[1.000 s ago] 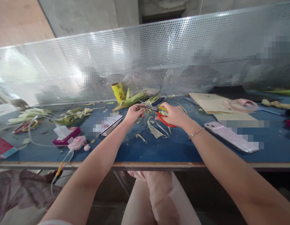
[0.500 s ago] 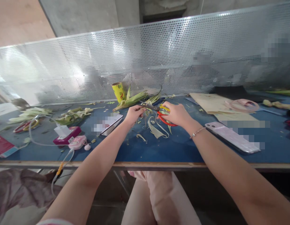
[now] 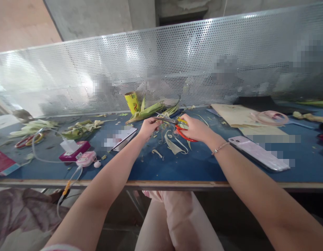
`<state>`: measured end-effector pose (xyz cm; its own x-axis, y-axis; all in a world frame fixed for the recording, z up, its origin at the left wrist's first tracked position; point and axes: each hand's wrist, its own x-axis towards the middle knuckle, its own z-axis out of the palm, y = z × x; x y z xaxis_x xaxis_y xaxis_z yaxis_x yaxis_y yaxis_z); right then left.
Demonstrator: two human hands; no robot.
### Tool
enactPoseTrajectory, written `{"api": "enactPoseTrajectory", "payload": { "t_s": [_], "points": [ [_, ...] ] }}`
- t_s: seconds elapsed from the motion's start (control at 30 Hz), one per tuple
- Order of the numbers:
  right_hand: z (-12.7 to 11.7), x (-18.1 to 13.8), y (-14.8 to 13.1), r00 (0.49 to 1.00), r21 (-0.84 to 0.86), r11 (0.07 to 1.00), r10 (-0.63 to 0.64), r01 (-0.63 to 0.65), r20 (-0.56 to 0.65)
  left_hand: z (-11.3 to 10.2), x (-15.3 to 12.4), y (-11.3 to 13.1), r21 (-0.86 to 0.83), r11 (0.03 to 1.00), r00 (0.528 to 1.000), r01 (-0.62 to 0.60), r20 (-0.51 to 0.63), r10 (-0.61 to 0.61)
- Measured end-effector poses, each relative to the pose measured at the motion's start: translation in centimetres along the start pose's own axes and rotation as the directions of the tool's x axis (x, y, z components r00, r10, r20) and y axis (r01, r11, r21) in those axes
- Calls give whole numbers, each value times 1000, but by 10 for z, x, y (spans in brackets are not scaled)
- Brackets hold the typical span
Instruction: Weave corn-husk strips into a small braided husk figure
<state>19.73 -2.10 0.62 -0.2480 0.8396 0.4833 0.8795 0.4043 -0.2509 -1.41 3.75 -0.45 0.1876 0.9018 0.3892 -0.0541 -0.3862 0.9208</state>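
My right hand [image 3: 194, 127] is closed round the red handles of a pair of scissors [image 3: 182, 132], whose blades point left toward my left hand [image 3: 149, 126]. My left hand pinches a thin strip of corn husk at the blade tips. Cut husk strips [image 3: 174, 143] lie on the blue table [image 3: 177, 167] just under both hands. A bunch of green corn husks [image 3: 148, 112] lies just beyond them, next to a yellow cup [image 3: 131, 101].
A pink phone [image 3: 258, 152] lies right of my right arm, with brown paper and a pink ring [image 3: 271, 117] behind it. To the left are a card [image 3: 119, 138], a pink box, a pink device with cable [image 3: 85, 159], more husks [image 3: 80, 128]. A perforated metal screen backs the table.
Both hands stay nearly in place; the scissors and pinched strip shift only slightly.
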Motion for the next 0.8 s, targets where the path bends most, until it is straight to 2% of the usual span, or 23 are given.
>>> {"api": "enactPoseTrajectory", "payload": {
  "t_s": [0.27,0.53,0.8],
  "points": [
    [-3,1,2,999,5,999,40,-40,-5,-2,-3,6,1,998,998,59,27,-59],
    [-5,1,5,998,-50,997,51,-52,-25,-1,-3,6,-72,995,994,64,98,-57],
    [-8,0,4,997,-70,995,75,-76,-10,0,-6,11,-100,992,992,75,105,-65]
  ]
}}
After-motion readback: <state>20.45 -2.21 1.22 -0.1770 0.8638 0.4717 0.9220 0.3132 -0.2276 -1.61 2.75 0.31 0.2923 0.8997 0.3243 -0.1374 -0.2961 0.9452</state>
